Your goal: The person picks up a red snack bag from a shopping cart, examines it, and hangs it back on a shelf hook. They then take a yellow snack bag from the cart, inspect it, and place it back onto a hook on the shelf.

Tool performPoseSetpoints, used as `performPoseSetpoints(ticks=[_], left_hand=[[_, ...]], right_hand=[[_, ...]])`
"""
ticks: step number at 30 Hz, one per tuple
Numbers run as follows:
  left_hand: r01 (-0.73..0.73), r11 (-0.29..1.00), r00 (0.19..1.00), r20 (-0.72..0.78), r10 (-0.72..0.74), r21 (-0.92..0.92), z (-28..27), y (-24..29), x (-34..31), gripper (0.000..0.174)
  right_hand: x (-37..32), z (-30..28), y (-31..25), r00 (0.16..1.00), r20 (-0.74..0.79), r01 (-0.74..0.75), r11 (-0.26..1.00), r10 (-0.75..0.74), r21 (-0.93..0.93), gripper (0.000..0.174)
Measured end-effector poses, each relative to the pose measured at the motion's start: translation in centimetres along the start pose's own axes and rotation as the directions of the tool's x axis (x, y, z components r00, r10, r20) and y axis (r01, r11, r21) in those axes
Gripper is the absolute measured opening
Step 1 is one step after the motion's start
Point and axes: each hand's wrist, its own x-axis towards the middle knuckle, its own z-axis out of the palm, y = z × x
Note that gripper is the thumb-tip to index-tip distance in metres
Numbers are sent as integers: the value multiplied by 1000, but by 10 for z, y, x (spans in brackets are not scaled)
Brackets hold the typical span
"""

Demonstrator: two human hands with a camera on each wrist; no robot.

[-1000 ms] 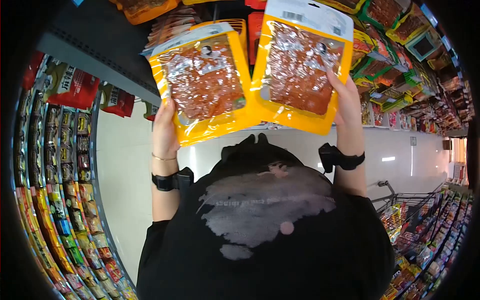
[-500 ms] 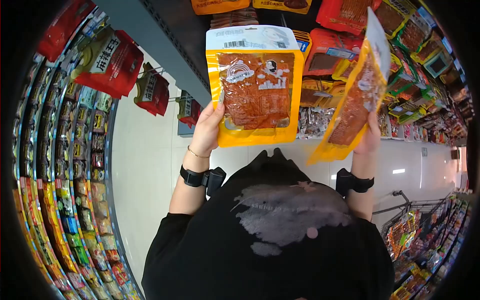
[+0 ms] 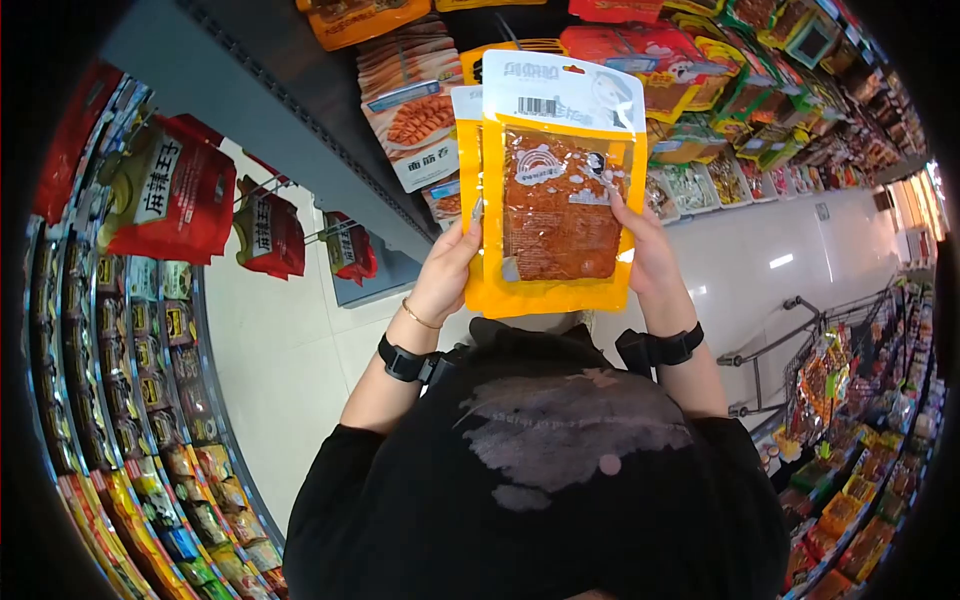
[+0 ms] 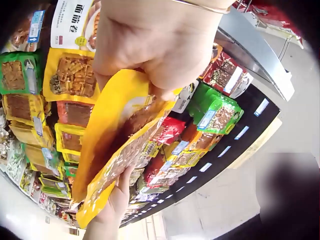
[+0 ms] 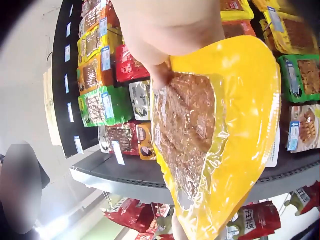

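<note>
Two yellow-edged packs with white tops and clear windows on reddish-brown food are held upright in front of the person. In the head view the front pack (image 3: pixel 562 205) overlaps the rear pack (image 3: pixel 470 170), which shows along its left side. The left hand (image 3: pixel 448 265) grips the left edge, thumb in front. At the right edge the right hand (image 3: pixel 650 250) pinches the front pack, thumb on its window. The left wrist view shows the two packs (image 4: pixel 107 135) with the left hand (image 4: pixel 150 45) at their edge. In the right wrist view the right hand (image 5: pixel 170 30) holds the front pack (image 5: pixel 245 100).
Behind the packs is a shelf of hanging snack packs (image 3: pixel 410 120). Red bags (image 3: pixel 180 195) hang on hooks at the left, beside a grey shelf edge (image 3: pixel 300 130). A shopping cart (image 3: pixel 800 345) stands at the right. Another shelf (image 3: pixel 150 370) curves along the far left.
The two packs, side by side and then apart, are now together, one in front of the other. The right hand's pack has moved left and turned face-on. The view has shifted.
</note>
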Motion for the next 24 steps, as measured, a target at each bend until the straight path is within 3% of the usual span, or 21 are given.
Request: performPoseSetpoints(ticks=[9,12,14,16,17,19,20,22,24], left_hand=[[58,998,998,36,-60,31,9,-16,16,46],[106,990,993,71,-100,-95,17,-17,21,42],[-46,950,997,78,23,309,37,-12,26,38],[-35,966,998,54,21,256,44,-17,36,36],[-19,979,999,29,13,203,47,-19,41,36],[-16,978,999,52,5,209,53,-21,52,36],[-6,977,997,70,-10,214,57,-21,57,36],[9,973,997,73,-27,231,67,-22,67,38],[19,968,996,79,-40,250,82,-25,79,40]], right_hand=[[-6,-2,-6,984,-80,146,982,-156,-122,25],[-4,-5,-9,964,-111,219,960,-240,-172,28],[-3,-1,-14,945,-111,278,936,-306,-214,29],[-6,17,-31,872,-183,425,888,-453,-174,32],[-5,7,-36,871,-179,429,886,-457,-174,32],[0,-24,-49,975,-46,202,950,-219,-237,33],[2,-35,-58,973,-42,210,949,-225,-235,33],[5,-50,-76,1000,29,4,990,0,-141,33],[7,-58,-94,997,62,44,989,-35,-143,31]])
